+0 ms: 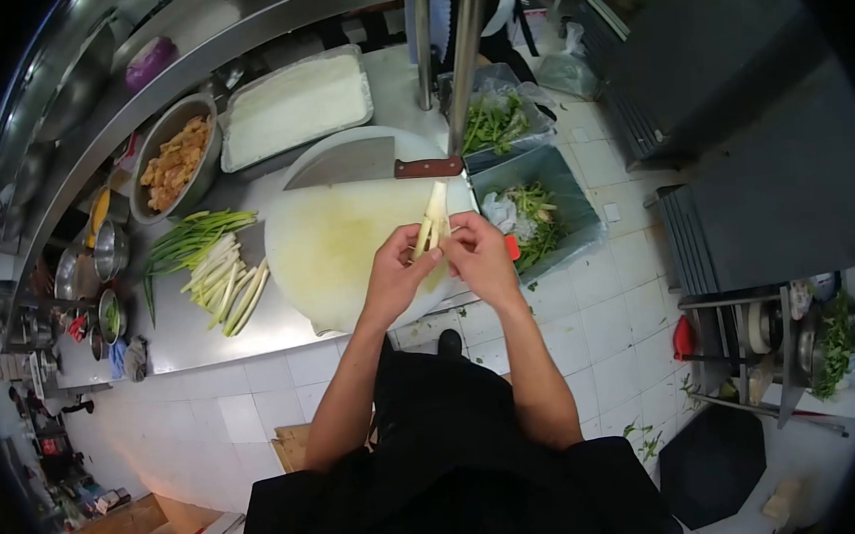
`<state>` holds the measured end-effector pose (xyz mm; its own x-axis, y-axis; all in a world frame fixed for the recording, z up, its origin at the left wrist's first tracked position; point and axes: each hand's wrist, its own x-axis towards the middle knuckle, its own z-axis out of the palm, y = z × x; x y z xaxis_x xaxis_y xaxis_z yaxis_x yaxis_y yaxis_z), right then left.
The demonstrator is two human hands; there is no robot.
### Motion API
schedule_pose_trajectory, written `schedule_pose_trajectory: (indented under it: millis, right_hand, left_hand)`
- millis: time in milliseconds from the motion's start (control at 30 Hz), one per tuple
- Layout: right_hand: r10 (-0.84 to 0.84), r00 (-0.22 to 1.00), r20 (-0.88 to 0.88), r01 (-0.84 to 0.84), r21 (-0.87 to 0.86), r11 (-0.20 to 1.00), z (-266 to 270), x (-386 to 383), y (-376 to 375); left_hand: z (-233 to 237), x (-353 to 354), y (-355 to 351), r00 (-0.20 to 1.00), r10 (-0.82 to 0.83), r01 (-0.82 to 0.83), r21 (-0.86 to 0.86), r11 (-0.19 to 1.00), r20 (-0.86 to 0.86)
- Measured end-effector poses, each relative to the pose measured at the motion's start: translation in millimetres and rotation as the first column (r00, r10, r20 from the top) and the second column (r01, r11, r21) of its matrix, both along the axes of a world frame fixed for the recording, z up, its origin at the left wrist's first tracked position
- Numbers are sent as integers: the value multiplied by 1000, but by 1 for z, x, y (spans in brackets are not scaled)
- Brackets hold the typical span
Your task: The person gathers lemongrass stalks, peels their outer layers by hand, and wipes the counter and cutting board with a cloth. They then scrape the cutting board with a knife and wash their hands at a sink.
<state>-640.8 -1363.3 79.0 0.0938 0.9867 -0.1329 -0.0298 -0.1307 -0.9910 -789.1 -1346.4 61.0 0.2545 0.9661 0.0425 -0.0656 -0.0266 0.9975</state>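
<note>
Pale stalk pinched by fingers of left hand and right hand (above the cutting board).

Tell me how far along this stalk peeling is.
Done: a pile of pale peeled stalks lies on the steel counter beside the round white cutting board. In hand: the left hand and right hand grip one pale stalk, peeling it. Left: long green stalks beside that pile.
</note>
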Motion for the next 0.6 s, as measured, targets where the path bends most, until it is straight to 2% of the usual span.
schedule_pose_trajectory:
  millis: [67,133,200,267,333,400,433,500,533,600]
  right_hand:
    - [24,999,36,-26,50,998,-9,12,4]
    - [29,995,94,-28,-5,1000,-2,26,7]
    - [34,997,68,-32,-19,999,0,40,5]
    - [-113,992,65,112,13,994,6,57,2]
    - [-293,954,59,278,188,942,7,79,0]
    - [-394,917,68,374,199,906,0,113,2]
    - [-390,918,65,371,202,906,-9,129,9]
    - [-336,810,481,341,80,936,-23,147,20]
    - [-337,809,482,343,78,936,-25,146,15]
    - [-366,637,679,194,318,928,-20,140,12]
  left_hand:
    - [3,-7,3,990,-138,139,-230,963,18]
    - [3,-9,7,992,-122,119,-261,958,4]
    - [3,-14,11,974,-142,200,-379,904,174]
    - [4,-22,13,961,-161,243,-409,879,224]
    - [7,-22,13,944,-179,288,-429,856,277]
    - [14,-23,10,911,-121,308,-453,837,395]
    - [14,-23,11,912,-119,304,-449,840,393]
    - [14,-21,9,884,-132,356,-460,813,449]
    - [13,-22,5,883,-133,358,-462,812,450]
    - [12,-20,8,889,-194,388,-457,800,415]
